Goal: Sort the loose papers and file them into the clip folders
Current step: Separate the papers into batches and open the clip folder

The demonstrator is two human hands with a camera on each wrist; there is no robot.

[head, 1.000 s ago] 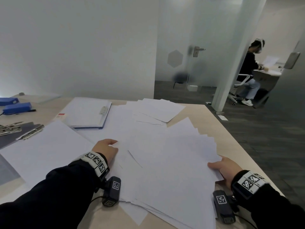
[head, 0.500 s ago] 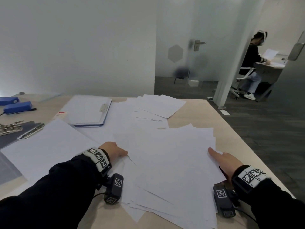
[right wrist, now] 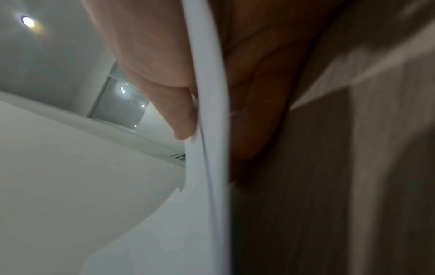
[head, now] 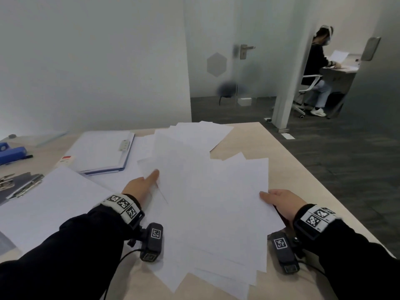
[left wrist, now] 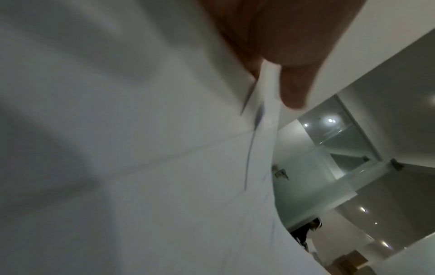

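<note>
- Between the two hands, the loose papers (head: 207, 191) lie fanned out in a messy pile on the table (head: 287, 169).
- The right hand (head: 281, 202) pinches the pile's edge, thumb on top.
- The left hand (head: 140, 185) pinches sheets on its side.
- The clip folders (head: 101, 151) sit past the left hand.
- Sheets could slip off the table edge by the right hand if the pile is pulled unevenly.

Loose white papers (head: 207, 202) fanned untidily across the surface (head: 287, 169); blue clip folder (head: 101, 152) with filed sheets lying flat, far left of them.
</note>
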